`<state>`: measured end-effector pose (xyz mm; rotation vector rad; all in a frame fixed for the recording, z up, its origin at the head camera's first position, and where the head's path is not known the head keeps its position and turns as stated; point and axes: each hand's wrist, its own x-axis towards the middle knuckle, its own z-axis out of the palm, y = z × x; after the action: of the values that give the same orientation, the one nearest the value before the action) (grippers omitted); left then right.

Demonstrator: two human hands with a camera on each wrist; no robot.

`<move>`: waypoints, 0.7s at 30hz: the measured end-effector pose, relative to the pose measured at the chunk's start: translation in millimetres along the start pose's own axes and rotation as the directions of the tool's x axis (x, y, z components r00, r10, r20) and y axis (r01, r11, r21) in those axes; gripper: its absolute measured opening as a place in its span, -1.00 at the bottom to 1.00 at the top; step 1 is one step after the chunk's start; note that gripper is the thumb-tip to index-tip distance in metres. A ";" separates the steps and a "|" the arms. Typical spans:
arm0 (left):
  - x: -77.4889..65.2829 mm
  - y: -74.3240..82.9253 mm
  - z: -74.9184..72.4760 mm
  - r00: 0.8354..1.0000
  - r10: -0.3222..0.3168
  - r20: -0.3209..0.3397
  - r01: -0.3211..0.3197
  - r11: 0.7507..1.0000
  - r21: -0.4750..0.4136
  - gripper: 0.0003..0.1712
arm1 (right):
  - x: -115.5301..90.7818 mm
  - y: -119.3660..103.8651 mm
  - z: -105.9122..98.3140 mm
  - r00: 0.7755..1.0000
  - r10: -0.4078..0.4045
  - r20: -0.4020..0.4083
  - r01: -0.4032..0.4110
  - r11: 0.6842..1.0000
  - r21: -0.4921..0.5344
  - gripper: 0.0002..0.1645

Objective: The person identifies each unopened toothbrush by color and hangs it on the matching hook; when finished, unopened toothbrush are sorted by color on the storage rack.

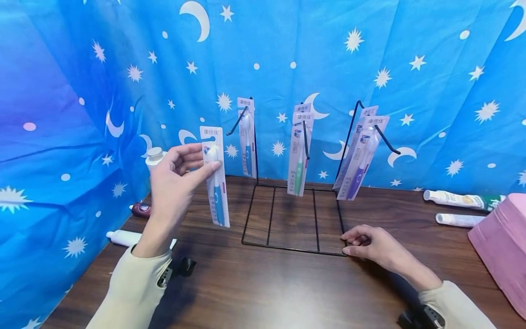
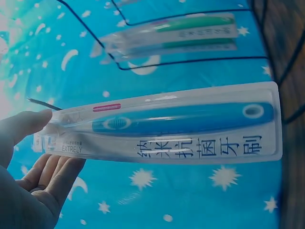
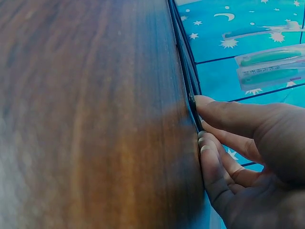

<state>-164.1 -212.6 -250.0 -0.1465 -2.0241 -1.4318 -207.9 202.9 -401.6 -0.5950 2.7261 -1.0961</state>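
Observation:
My left hand (image 1: 174,183) pinches a packaged blue toothbrush (image 1: 218,196) near its top, between thumb and fingers. The pack is upright, apart from the black wire rack (image 1: 291,249) and to its left. In the left wrist view the blue handle (image 2: 190,119) shows through clear plastic. My right hand (image 1: 380,246) grips the rack's front right corner at table level. On the rack's left hook hangs another blue toothbrush pack (image 1: 247,151). Green toothbrush packs (image 1: 299,169) hang on the middle hook, and purple toothbrush packs (image 1: 356,178) on the right one.
At the left lie a white tube (image 1: 125,238) and a dark red tube (image 1: 140,209), with a white bottle (image 1: 155,156) behind my left hand. Toothpaste tubes (image 1: 454,199) and a pink container (image 1: 503,246) are at the right. A blue star-patterned cloth (image 1: 279,41) stands behind the rack.

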 end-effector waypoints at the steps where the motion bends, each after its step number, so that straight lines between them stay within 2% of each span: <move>1: -1.1 3.2 0.6 1.000 0.014 -0.001 -0.014 1.000 -0.004 -0.45 | -0.8 0.5 0.3 1.000 0.003 0.001 -0.003 1.000 0.002 -0.67; 7: -3.8 14.3 5.2 0.999 0.046 0.012 -0.045 0.996 -0.073 -0.48 | -1.0 0.4 -6.4 1.000 0.012 0.027 -0.012 1.000 -0.001 -0.63; 14: 8.6 26.4 13.0 0.996 0.094 0.003 -0.093 0.985 -0.148 -0.49 | 7.6 -4.7 -26.3 0.998 -0.057 -0.042 0.054 0.996 -0.071 -0.66; 17: 8.8 24.8 14.5 0.996 0.089 0.019 -0.086 0.988 -0.129 -0.48 | 6.0 -2.8 -21.2 0.998 -0.051 -0.024 0.050 0.997 -0.051 -0.67; 21: 7.4 20.1 14.3 0.996 0.076 0.049 -0.071 0.992 -0.108 -0.48 | 3.2 0.2 -3.6 1.000 -0.027 0.002 0.027 1.000 0.001 -0.68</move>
<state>-167.4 -194.0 -232.4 -0.3043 -1.9643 -1.5032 -211.9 204.0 -399.1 -0.6343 2.7238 -1.1017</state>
